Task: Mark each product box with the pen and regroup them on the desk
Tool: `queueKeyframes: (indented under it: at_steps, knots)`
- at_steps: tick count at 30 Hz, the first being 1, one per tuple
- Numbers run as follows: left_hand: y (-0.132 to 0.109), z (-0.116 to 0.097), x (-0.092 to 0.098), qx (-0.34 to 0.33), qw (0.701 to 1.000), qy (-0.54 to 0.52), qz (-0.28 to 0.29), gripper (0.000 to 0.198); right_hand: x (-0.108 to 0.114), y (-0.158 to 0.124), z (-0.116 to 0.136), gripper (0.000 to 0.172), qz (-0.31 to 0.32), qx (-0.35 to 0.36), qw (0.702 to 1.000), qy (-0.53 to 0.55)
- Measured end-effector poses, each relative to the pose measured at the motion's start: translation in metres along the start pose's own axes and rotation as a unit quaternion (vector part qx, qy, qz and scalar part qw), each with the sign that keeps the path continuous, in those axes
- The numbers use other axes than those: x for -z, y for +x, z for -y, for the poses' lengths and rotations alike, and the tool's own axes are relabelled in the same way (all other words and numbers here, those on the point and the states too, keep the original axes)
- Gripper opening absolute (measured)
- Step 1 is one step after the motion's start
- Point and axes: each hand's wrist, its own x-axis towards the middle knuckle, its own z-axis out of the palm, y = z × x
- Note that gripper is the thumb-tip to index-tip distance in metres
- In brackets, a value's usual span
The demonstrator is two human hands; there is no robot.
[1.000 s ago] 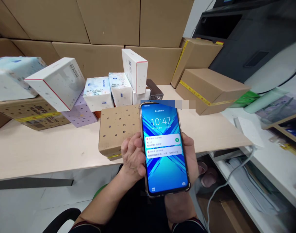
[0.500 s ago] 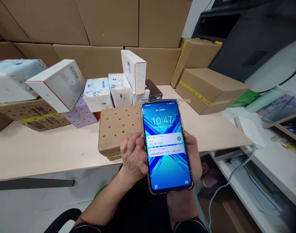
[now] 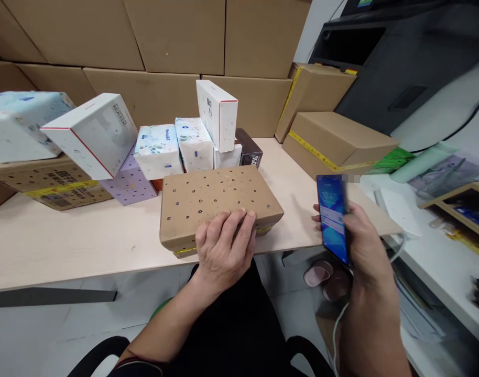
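Note:
My right hand [image 3: 363,238] is closed round a smartphone [image 3: 333,217] with a lit blue screen, held edge-on over the table's right end. My left hand [image 3: 224,246] rests with fingers stretched out on the near edge of a brown cardboard box [image 3: 208,199] dotted with small marks, which lies flat at the front of the pale wooden table [image 3: 66,246].
Behind the brown box stand several white and patterned boxes [image 3: 94,131], a purple one [image 3: 129,183] and large cardboard cartons [image 3: 334,139]. A black printer [image 3: 400,52] sits at the back right. A white cable [image 3: 341,319] hangs below the phone. Pink slippers [image 3: 318,272] lie under the table.
My right hand has swung the phone from in front of me out to the right, turning it edge-on. My left hand let go of the phone and settled on the brown box.

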Motion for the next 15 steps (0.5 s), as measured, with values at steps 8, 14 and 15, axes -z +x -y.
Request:
queueKeyframes:
  at_steps: [8, 14, 15]
  knots:
    - [0.000, -0.001, 0.004, 0.012, 1.000, -0.006, 0.017, 0.028, -0.015, 0.031, -0.031, 0.066, 0.019, 0.063, 0.858, -0.509]
    - [-0.001, 0.000, 0.002, 0.009, 1.000, -0.009, 0.024, 0.032, -0.021, 0.029, -0.031, 0.062, 0.028, 0.047, 0.833, -0.551]
    - [-0.001, -0.001, 0.002, 0.010, 1.000, -0.009, 0.024, 0.032, -0.021, 0.029, -0.033, 0.062, 0.030, 0.045, 0.834, -0.549]
